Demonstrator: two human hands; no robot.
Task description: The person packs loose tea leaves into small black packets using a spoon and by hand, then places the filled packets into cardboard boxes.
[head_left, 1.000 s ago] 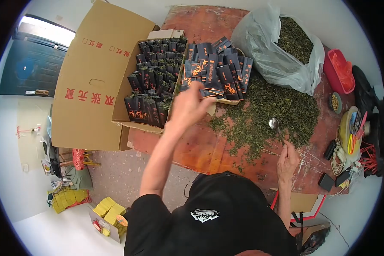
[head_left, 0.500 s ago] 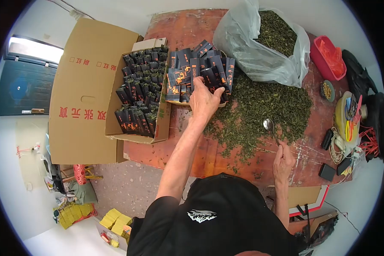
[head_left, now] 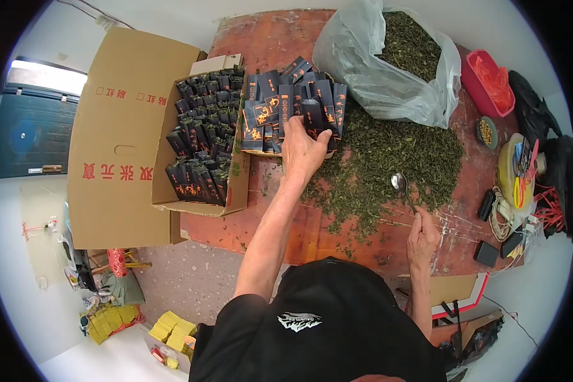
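Black tea sachet [head_left: 311, 113] at 12 o'clock from the nearer left hand [head_left: 303, 151], long axis roughly 12-to-6, pinch indeterminable; right hand [head_left: 423, 237] grasping metal spoon [head_left: 398, 182].

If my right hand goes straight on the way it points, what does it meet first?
Most likely the right hand would meet the loose tea leaves, with its spoon leading; its height above them is unclear.
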